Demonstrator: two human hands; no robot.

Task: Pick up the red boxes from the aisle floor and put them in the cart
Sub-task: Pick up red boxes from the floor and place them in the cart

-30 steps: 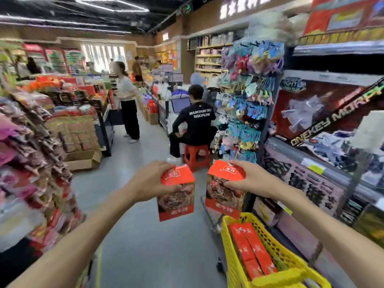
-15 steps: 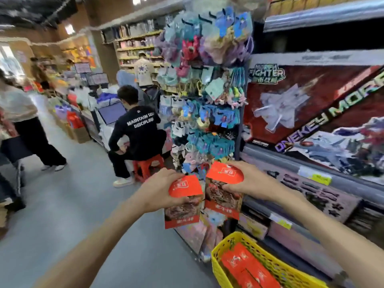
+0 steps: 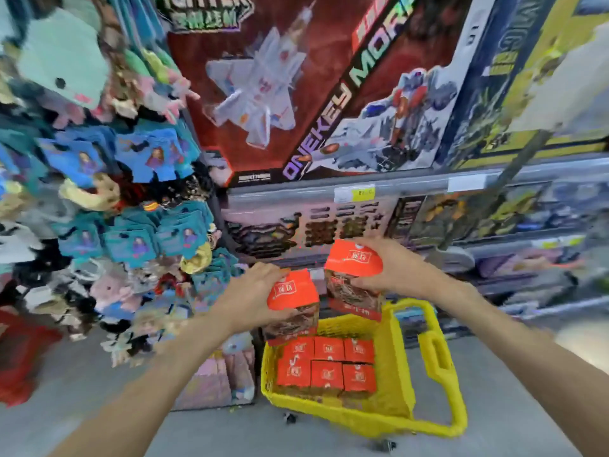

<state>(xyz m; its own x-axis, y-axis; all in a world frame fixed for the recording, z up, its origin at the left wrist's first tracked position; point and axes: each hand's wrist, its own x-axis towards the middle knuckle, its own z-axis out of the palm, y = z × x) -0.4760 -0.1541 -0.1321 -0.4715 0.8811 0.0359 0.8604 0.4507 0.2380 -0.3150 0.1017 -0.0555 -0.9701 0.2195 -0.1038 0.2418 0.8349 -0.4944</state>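
Observation:
A yellow plastic cart (image 3: 438, 357) stands on the aisle floor in front of me, with several red boxes (image 3: 326, 366) packed upright in two rows inside it. My left hand (image 3: 255, 296) grips one red box (image 3: 293, 293) by its top, over the cart's far left corner. My right hand (image 3: 390, 270) holds a second red box (image 3: 354, 262) by its top, a little higher, over the cart's far rim. The two held boxes are side by side, close together.
Shelves with large toy boxes (image 3: 296, 94) rise directly behind the cart. A rack of hanging plush toys and carded trinkets (image 3: 125, 199) crowds the left side. Grey floor (image 3: 82, 390) lies to the left and in front of the cart.
My view has swung right and down, from the aisle to the cart. Both hands have carried their boxes over the cart's far end; the people in the aisle are out of sight.

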